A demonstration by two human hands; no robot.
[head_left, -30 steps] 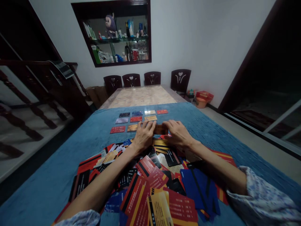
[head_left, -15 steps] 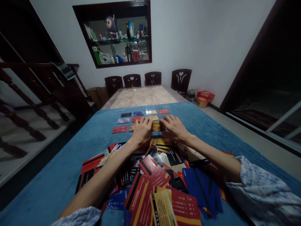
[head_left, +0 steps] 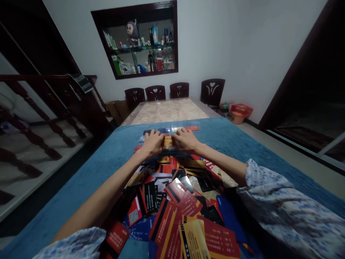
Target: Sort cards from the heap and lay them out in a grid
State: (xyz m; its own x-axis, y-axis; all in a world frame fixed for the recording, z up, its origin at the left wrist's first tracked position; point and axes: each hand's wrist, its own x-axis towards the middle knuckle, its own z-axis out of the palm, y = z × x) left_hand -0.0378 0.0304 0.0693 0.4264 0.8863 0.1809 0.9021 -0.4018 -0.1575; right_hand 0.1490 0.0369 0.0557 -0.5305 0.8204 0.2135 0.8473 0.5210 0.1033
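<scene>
A gold card (head_left: 168,142) is held at its two side edges, between my left hand (head_left: 152,144) and my right hand (head_left: 186,140). The fingers of both hands are curled in on it, and the fingertips are partly hidden. Behind the hands lie cards set out in rows: a dark blue card (head_left: 148,132), a blue card (head_left: 164,130), a cream card (head_left: 176,128) and an orange-red card (head_left: 192,128). My left hand covers most of the nearer rows; only a corner of a red card (head_left: 137,148) shows beside it.
A loose heap of overlapping cards (head_left: 165,219), red, black, gold and blue, lies under my forearms. Blue cloth (head_left: 88,180) covers the near part of the stone-topped table (head_left: 164,109). Dark chairs (head_left: 212,91) stand at the far end, with a wooden railing (head_left: 40,115) to the left.
Both hands have moved left with the gold card between them, now covering more of the laid-out rows. My view has turned slightly left.
</scene>
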